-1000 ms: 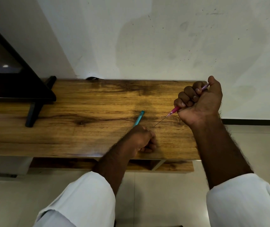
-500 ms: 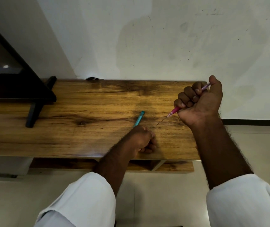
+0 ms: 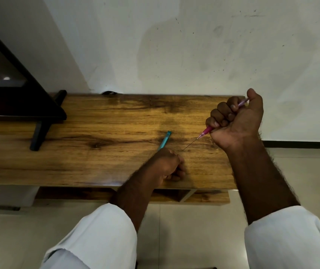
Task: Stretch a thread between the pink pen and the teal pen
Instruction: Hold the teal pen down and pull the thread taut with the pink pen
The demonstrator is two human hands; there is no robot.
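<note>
My left hand (image 3: 167, 165) rests on the wooden table (image 3: 89, 164) in a fist, gripping the teal pen (image 3: 165, 140), whose free end sticks out up and away from the knuckles. My right hand (image 3: 236, 121) is raised above the table's right part, fisted around the pink pen (image 3: 206, 131), tip pointing down-left. A thin dark thread (image 3: 190, 144) runs taut from the pink pen's tip down toward my left hand. Where the thread ends at the left hand is hidden by the fingers.
A black monitor stand (image 3: 38, 133) and the dark edge of a screen (image 3: 15, 101) occupy the table's left end. A white wall (image 3: 174, 45) rises right behind the table. A shelf (image 3: 203, 197) sits under the tabletop, and tiled floor lies below.
</note>
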